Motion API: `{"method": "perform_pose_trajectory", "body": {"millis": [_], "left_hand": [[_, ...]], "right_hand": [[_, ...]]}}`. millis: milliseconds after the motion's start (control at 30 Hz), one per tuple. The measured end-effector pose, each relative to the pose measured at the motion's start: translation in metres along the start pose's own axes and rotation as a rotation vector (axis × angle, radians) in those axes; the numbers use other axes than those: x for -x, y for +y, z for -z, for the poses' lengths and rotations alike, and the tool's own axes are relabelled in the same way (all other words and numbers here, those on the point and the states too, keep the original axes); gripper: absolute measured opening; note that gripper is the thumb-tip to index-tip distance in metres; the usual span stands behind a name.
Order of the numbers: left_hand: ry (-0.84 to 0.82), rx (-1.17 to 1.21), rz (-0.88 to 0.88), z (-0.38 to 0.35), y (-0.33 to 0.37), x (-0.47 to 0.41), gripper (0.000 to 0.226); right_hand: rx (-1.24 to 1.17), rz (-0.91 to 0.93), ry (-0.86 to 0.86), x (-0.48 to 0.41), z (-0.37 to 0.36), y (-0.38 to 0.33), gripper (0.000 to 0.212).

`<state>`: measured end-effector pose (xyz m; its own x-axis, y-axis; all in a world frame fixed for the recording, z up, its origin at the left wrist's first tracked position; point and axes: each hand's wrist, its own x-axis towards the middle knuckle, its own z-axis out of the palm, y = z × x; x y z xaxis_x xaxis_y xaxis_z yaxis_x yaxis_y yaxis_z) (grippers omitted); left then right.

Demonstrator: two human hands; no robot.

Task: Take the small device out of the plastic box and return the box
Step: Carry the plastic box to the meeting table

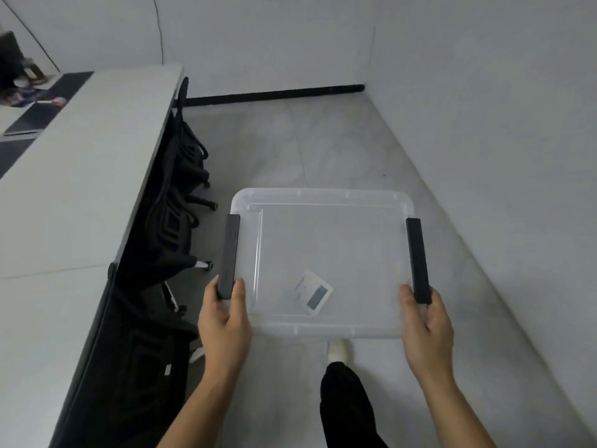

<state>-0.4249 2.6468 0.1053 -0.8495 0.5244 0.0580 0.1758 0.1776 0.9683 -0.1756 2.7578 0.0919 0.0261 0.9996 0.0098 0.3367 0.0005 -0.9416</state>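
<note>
Two bare hands carried the plastic box (323, 260) level above the floor (323, 147). The left hand (224, 321) was closed around the near end of the left handle (229, 257), and the right hand (424, 328) was closed likewise around the right handle (418, 260). A steady, even hold looked wise, since the box seemed light and smooth. It was clear, rounded at the corners, with its lid on; the handles were matte black bars. Inside showed only a small label (315, 291); I could not tell whether the device was in it. Beyond lay pale stone-like tiles, a grey table (80, 176) and black chairs (177, 195).
</note>
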Motion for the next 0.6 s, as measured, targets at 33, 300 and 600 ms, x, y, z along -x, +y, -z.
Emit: {"method": "perform_pose_trajectory", "body": {"millis": [33, 300, 600], "left_hand": [[0.004, -0.008, 0.006, -0.022, 0.001, -0.029, 0.028], [0.123, -0.069, 0.034, -0.133, 0.035, -0.250, 0.041], [0.303, 0.002, 0.119, -0.203, 0.015, -0.503, 0.026]], "right_hand": [[-0.008, -0.001, -0.001, -0.032, -0.017, 0.001, 0.024], [-0.056, 0.042, -0.141, -0.279, -0.155, -0.062, 0.018], [0.003, 0.132, -0.300, -0.501, -0.368, -0.133, 0.023]]}}
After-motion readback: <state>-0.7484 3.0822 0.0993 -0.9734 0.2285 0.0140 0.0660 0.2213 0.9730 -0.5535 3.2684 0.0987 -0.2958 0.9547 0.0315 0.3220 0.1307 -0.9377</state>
